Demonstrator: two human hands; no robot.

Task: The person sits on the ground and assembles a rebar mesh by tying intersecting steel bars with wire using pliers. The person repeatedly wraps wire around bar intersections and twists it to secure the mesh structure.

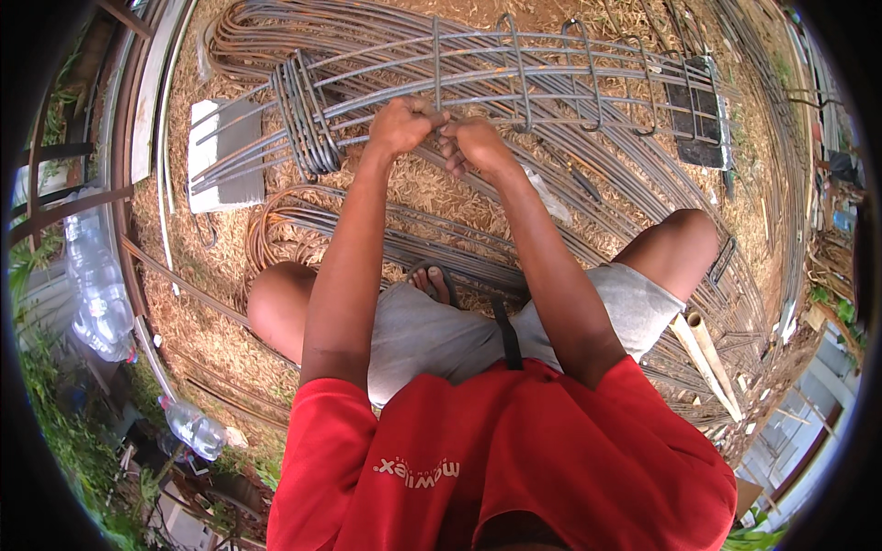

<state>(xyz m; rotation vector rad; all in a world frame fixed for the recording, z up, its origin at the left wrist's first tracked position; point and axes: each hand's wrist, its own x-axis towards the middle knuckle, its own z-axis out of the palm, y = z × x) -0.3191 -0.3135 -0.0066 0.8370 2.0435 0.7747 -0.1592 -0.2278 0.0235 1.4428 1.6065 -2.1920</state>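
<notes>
My left hand [402, 127] and my right hand [474, 147] meet at the near side of a long rebar cage [386, 104], close to the lower end of a stirrup [436, 64]. Both have their fingers closed in a pinch, almost touching each other. Whatever they grip is too small to make out. More square stirrups [517, 73] stand spaced along the bars to the right. To the left of my hands, a tight bundle of stirrups [306, 115] hangs around the bars.
A white block [204, 170] lies under the cage's left end, a dark block [684, 96] under its right. Bent rebar bundles [266, 37] lie behind and between my legs [395, 241]. Plastic bottles [96, 275] sit at the left; a pipe [712, 358] lies right.
</notes>
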